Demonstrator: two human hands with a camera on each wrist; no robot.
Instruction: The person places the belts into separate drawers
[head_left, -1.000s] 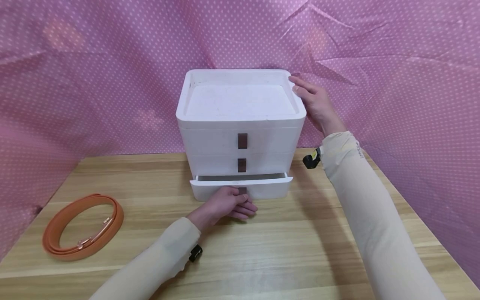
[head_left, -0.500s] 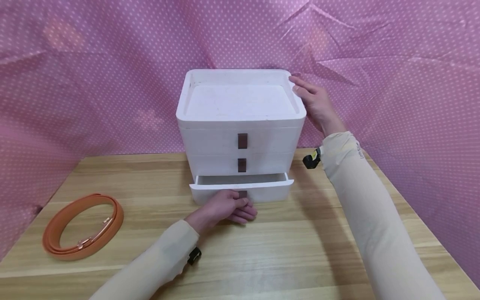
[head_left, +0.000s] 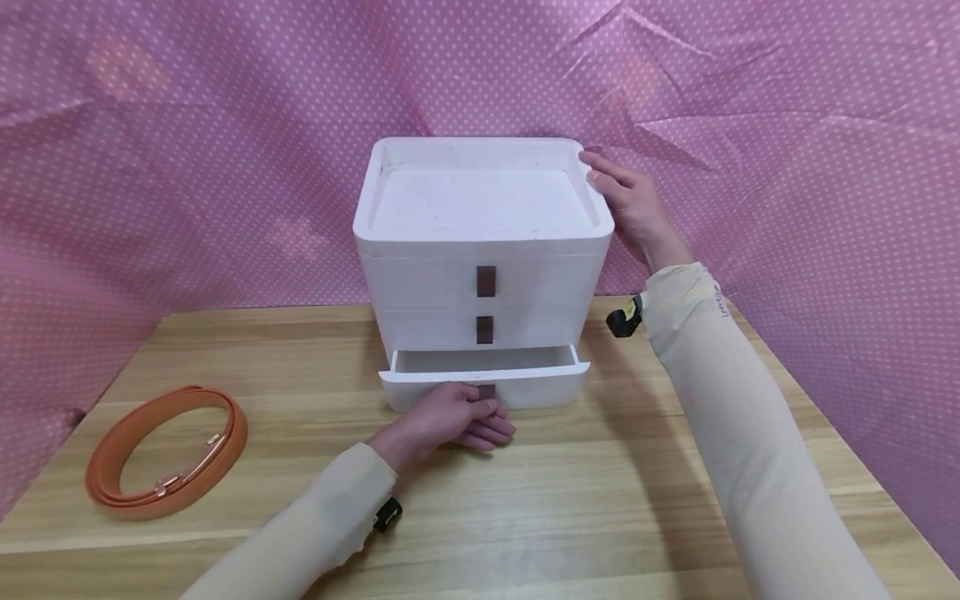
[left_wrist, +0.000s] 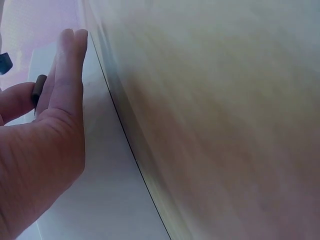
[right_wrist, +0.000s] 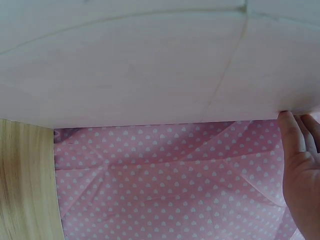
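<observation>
A white drawer unit (head_left: 427,287) with a shallow tray-like top stands at the back of the table. Its bottom drawer (head_left: 547,387) is partly pulled out, and the visible inside holds nothing. My left hand (head_left: 448,419) pinches that drawer's brown pull tab (head_left: 487,391) between thumb and finger. In the left wrist view the tab (left_wrist: 38,90) shows between them, while the other fingers stretch out straight. Up at the unit's right side, my right hand (head_left: 637,212) rests against the top edge with fingers extended. The right wrist view catches its fingertips (right_wrist: 286,120) touching the white side wall.
A coiled orange belt (head_left: 108,467) with a shiny buckle lies on the wooden table (head_left: 570,517), at the left. Pink dotted cloth (head_left: 285,150) hangs behind and along both sides. Two closed drawers with brown tabs (head_left: 486,282) sit above the bottom one.
The bottom drawer has slid farther out toward me, with my left hand moving along on its tab. My right hand has stayed at the unit's top right edge.
</observation>
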